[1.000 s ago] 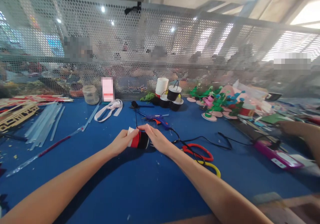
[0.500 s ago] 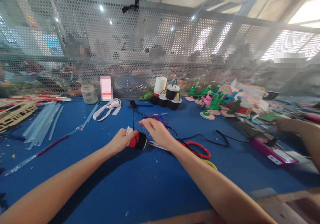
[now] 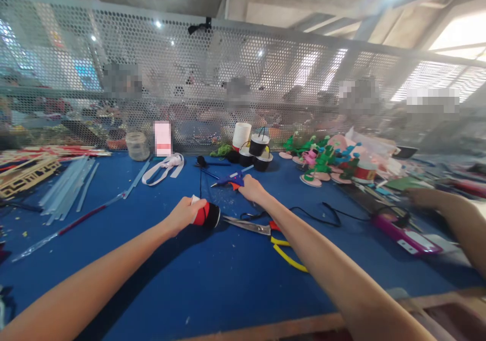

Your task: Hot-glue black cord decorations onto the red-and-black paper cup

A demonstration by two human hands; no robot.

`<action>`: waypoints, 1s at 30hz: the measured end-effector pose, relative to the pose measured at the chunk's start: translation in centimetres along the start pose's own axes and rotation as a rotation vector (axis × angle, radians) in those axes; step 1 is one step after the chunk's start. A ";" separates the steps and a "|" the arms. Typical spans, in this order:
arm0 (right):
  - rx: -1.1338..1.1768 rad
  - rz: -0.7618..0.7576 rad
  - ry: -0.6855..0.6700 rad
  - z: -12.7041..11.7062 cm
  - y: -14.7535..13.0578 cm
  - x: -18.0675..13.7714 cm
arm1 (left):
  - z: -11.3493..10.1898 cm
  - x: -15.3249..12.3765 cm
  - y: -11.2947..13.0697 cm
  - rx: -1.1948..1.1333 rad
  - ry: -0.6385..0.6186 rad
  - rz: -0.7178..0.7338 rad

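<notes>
My left hand (image 3: 184,215) is closed round a small paper cup (image 3: 211,215), tipped on its side. The cup is white at the rim and red in the middle, with a black band at its base end. A black cord (image 3: 201,183) runs up from it across the blue table. My right hand (image 3: 252,188) is wrapped round the handle of a blue glue gun (image 3: 229,179), whose nozzle points left. Beneath my right forearm lie scissors (image 3: 248,225) with red and yellow handles, their blades towards the cup.
Black-banded cups (image 3: 259,146) stand at the back, beside green and pink figures (image 3: 322,161). Glue sticks (image 3: 68,184), a white ribbon (image 3: 163,171) and a jar (image 3: 137,146) lie left. A purple power strip (image 3: 406,237) is near another person's arm (image 3: 451,204). Perforated metal screens the back.
My right hand has moved away from the cup, up and to the right, and now grips the glue gun. The scissors show more fully, shifted under the forearm. My left hand still holds the cup.
</notes>
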State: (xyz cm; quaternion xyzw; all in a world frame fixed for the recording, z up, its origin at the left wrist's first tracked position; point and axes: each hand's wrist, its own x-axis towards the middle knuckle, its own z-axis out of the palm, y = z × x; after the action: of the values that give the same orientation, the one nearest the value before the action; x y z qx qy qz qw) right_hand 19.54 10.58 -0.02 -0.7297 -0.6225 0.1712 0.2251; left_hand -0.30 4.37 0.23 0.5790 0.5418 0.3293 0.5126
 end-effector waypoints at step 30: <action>0.163 -0.534 -0.079 -2.3 -0.9 -10.8 | 0.0 -1.1 -0.3 -0.064 0.104 -0.026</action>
State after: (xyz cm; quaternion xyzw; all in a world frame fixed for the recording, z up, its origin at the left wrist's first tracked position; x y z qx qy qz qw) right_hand 18.24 -0.17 2.03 -0.5122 -0.7851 0.1836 0.2960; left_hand -0.61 3.31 0.12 0.5372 0.5644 0.3695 0.5063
